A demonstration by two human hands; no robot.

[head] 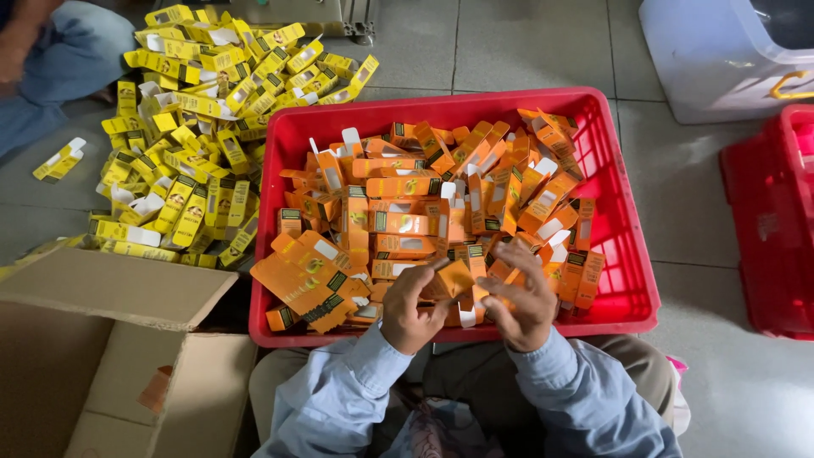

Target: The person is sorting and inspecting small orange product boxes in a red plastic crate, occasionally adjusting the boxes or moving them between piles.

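- The left hand (409,307) and the right hand (519,304) meet over the near edge of the red crate (623,254), both curled around one small orange carton (454,280). The fingers are bent and closed on it, not spread.
- The carton sits between the two hands, just above the crate's near wall, and one white flap hangs from it near the right hand.
- To fold it well, I think each hand should press along the printed crease lines, keep the body square, and tuck the flap in straight so the thin board does not buckle.
- The crate is hard moulded plastic with a lattice wall and smooth rim. Inside it lies a loose heap of orange cartons (424,203), light card with a slightly glossy print and plain white inner flaps.
- To the left of the crate, on the grey tiled floor (678,187), a pile of yellow cartons (195,127) of the same long, flat shape is spread.
- Left of the crate's near corner stands an open brown cardboard box (110,339), matte and rough.
- Beyond the yellow pile, another person's leg in blue jeans (59,68) shows.
- Right of the crate are a second red crate (772,220) and a white plastic tub (712,59).
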